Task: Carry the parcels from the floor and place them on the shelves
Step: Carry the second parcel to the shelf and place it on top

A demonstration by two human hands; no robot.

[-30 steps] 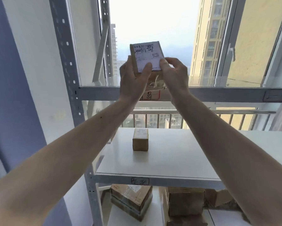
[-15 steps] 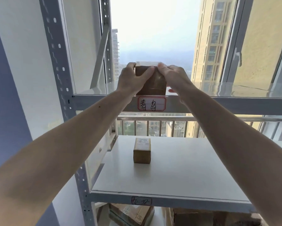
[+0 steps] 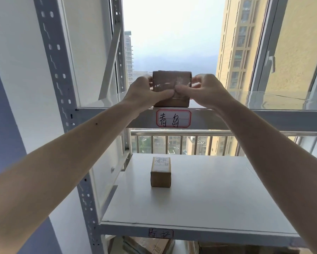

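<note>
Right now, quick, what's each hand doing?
Left hand: grips the left end of the brown parcel at the top shelf edge.
Right hand: grips its right end.

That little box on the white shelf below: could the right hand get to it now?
Probably not yet. The right hand is busy; with the left hand it grips the parcel on the upper shelf. Once it lets go, the way down to the small box looks free.

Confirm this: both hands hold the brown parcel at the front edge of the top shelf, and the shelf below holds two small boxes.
Not quite. The head view shows one small box on the shelf below, not two. Both hands, left and right, do hold the brown parcel at the top shelf's front edge.
</note>
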